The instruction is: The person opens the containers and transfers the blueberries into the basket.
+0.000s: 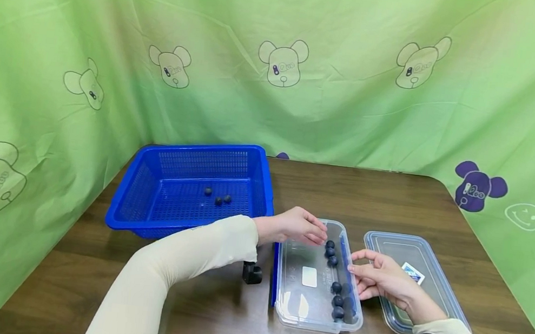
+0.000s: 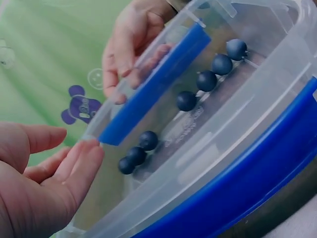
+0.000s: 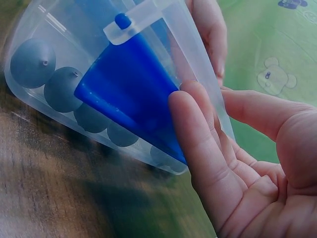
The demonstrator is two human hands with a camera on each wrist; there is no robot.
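Note:
Several dark blue round blueberries [image 2: 221, 65] lie in a row along the right side of a clear plastic container [image 1: 290, 300] with blue side latches [image 3: 129, 94]. My left hand [image 1: 296, 225] is over the far left part of the container, fingers loosely bent and holding nothing. In the left wrist view those fingertips [image 2: 91, 148] come close to the container's far end. At the right wall, my right hand [image 1: 385, 280] touches the outside with extended fingers [image 3: 190, 129], right at a blue latch, the thumb near the rim.
A blue perforated basket [image 1: 119, 198] at the back left holds three dark round berries [image 1: 218, 200]. To the right lies a clear lid [image 1: 429, 309] with a small blue-and-white label [image 1: 413, 273]. The wooden table [image 1: 343, 191] meets a green printed curtain behind.

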